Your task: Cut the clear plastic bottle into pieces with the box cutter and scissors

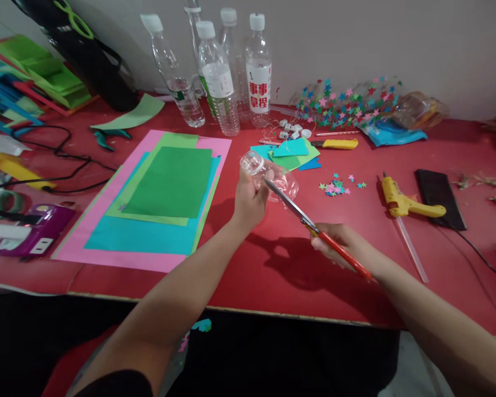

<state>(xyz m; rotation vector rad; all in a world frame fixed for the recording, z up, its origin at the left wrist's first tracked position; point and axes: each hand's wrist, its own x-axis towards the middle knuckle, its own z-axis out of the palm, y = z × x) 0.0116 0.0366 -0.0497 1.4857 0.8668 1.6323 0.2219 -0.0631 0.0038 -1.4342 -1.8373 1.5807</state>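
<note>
My left hand is closed around a cut-off piece of clear plastic bottle, raised over the red table. The round end of the piece faces up and left. In my right hand are scissors with red handles, their metal blades pointing up and left. The blade tips are at the plastic beside my left fingers; whether they bite into it I cannot tell. Small paper stars lie in a pile to the right of the bottle piece.
Coloured paper sheets are stacked at left. Several plastic bottles stand against the wall. A yellow glue gun and a black phone lie at right. A yellow utility knife and paper scraps lie behind the hands.
</note>
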